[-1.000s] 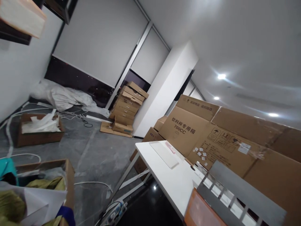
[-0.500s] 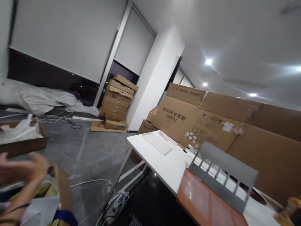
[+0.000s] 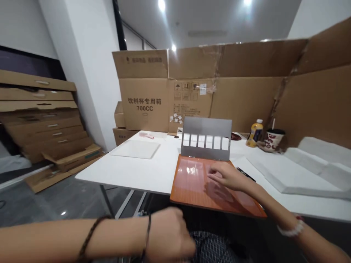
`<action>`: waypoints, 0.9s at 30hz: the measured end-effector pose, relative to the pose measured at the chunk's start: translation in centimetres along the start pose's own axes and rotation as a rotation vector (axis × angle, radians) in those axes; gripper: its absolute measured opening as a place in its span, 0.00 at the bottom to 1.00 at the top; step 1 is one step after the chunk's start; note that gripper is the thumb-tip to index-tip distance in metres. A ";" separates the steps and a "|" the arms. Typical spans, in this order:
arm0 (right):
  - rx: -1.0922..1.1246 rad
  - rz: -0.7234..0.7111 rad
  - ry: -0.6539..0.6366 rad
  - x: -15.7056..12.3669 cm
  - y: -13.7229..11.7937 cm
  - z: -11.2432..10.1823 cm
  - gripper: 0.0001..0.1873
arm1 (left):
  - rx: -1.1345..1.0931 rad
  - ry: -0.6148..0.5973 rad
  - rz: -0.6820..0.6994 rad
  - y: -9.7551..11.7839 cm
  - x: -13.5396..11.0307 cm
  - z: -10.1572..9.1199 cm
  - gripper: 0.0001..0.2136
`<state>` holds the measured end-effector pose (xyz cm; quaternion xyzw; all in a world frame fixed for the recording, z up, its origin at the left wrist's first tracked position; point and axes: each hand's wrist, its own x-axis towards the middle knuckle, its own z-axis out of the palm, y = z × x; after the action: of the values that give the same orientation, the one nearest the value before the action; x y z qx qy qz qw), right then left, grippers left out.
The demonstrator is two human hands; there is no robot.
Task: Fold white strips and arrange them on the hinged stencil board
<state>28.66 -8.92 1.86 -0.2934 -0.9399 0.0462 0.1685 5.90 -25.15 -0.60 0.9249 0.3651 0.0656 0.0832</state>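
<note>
Half-curled and seemingly empty, the right hand point(image 3: 223, 175) hangs over a probably stiff board point(image 3: 189, 179), best edge-held; the blurred left hand's point(image 3: 170, 235) grip is unclear.

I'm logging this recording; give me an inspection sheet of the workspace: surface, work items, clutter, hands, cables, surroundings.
Surface: white table, in use.
Work items: orange board overhanging the near edge; grey panel with six openings standing at its far side.
Clutter: yellow bottle and lidded cup at right rear; flat white sheet at left.
Left hand: in front of the board, blurred; grip unclear, nothing seen held.
Right hand: over the board, fingers loosely bent, nothing seen held; contact unclear.
Cables: dark curve on the floor, possibly one.
Surroundings: cardboard wall behind; stacked cartons and white pillar at left.
</note>
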 end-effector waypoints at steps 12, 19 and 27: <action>0.001 -0.053 -0.141 5.5 2.8 3.2 0.42 | 0.098 -0.151 -0.019 -17.7 7.7 -6.4 0.46; 0.138 -0.029 -0.230 7.2 3.4 6.6 0.56 | 0.064 -0.129 -0.058 -20.2 9.2 -3.5 0.50; 0.225 0.078 -0.323 4.6 3.9 5.3 0.56 | -0.002 -0.227 -0.178 -19.5 8.2 -3.9 0.50</action>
<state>25.36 -3.03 -2.45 -0.2976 -0.9315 0.2039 0.0455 -1.79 -5.12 -0.23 0.8903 0.4338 -0.0466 0.1304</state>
